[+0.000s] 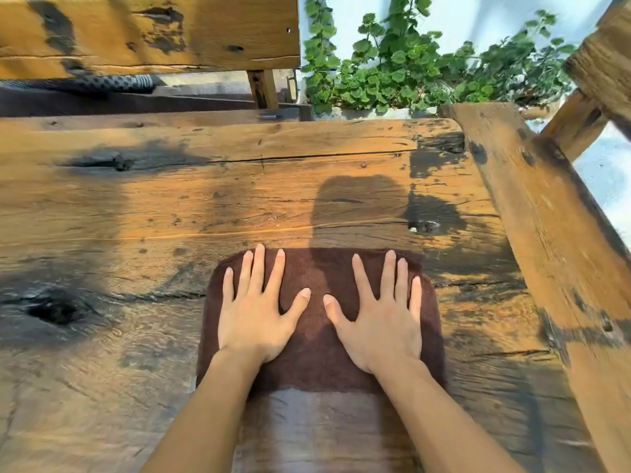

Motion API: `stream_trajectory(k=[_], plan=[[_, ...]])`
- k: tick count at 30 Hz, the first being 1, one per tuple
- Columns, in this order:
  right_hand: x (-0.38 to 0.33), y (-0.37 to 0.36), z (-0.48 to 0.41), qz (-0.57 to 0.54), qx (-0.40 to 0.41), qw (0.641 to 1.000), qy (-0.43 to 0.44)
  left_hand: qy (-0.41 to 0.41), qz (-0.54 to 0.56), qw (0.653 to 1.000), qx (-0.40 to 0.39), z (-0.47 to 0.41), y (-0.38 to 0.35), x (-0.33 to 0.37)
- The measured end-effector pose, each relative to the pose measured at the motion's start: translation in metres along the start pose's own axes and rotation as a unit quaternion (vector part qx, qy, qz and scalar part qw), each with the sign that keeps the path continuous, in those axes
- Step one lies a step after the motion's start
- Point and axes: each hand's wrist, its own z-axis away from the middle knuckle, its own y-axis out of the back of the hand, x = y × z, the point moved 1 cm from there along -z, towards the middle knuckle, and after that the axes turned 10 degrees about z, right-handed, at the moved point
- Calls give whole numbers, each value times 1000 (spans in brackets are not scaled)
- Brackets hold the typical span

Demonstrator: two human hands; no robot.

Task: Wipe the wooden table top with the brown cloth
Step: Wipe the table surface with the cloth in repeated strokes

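A brown cloth (316, 339) lies spread flat on the rough wooden table top (143, 213), right of centre and close to me. My left hand (256, 312) presses flat on the cloth's left half, fingers straight and spread. On the right half my right hand (382, 319) presses down the same way. The thumbs nearly meet in the middle. Behind the cloth, toward me, runs a darker damp band on the wood, and another damp patch lies just beyond the cloth.
A wooden bench (553, 240) runs along the table's right side. Another bench back (150, 32) stands beyond the far edge. Green leafy plants (426, 70) grow against a white wall at the back right. Dark knots and cracks mark the table top.
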Motion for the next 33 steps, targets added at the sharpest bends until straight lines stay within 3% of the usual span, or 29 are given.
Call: stream_trajectory(k=[5, 26, 33], plan=[[-11, 8, -77, 3, 16, 1000, 11, -2, 12, 999, 29, -66, 4, -5], [-42, 54, -348, 37, 30, 999, -18, -49, 0, 999, -1, -364, 46, -7], [-44, 65, -393, 38, 40, 998, -15, -49, -3, 999, -4, -411, 49, -5]])
